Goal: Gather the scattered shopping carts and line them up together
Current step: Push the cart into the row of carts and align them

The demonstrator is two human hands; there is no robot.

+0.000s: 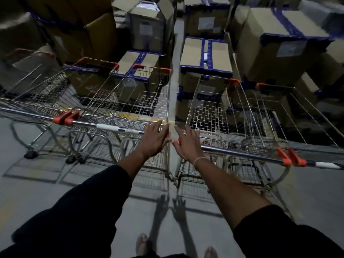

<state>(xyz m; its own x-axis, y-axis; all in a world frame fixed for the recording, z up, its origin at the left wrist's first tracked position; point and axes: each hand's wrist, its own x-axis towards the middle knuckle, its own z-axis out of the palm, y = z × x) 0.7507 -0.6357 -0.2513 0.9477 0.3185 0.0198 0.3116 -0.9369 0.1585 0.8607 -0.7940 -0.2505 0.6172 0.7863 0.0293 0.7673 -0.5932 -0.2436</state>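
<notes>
Both hands reach forward with fingers spread and straight. The left hand (153, 140) rests, released, on the right end of the left cart's handle bar (104, 126). The right hand (187, 142) lies flat, also released, over the left end of the right cart's handle bar (242, 152). The left cart (130, 101) and right cart (214, 112) stand side by side, a narrow strip of floor (173, 101) between them. Further carts (46, 90) stand alongside on the far left, another (297, 116) on the far right. Taped cardboard boxes (206, 56) stacked directly ahead block the cart fronts.
</notes>
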